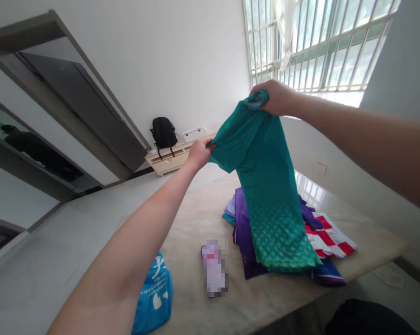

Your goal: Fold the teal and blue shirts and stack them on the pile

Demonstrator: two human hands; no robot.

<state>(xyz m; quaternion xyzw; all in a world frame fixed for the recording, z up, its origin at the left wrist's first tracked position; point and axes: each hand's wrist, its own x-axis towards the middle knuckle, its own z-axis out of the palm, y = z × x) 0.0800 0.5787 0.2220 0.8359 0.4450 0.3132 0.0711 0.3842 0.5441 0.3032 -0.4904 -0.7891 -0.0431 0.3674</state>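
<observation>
A person's two bare arms reach out over a pale stone-topped table (203,218), holding up a teal shirt (265,186) between them. The right hand (274,97) is raised highest, fingers curled shut around a bunched corner of the shirt's top edge. The left hand (198,152) sits lower and to the left of it, pinching the shirt's other upper corner, probably a sleeve, though the fold there is hard to read. The shirt hangs down from both grips, spread wide, and its lower hem, printed with a paler dotted pattern, drapes onto a pile of clothes (251,251) lying on the table. In that pile, under the teal shirt, lies a purple garment (243,232), and to the right of the shirt a red and white checked garment (330,237) sticks out, with a dark blue edge below it. To the left of the pile, apart from it, a small blurred object (214,267) lies flat on the table. Further left, at the table's near edge beneath the left forearm, is a bright blue bag (156,295) with white print. Beyond the table, against the far white wall, a black backpack (163,131) rests on a low pale cabinet (168,158). A barred window (317,42) fills the wall above the right hand
</observation>
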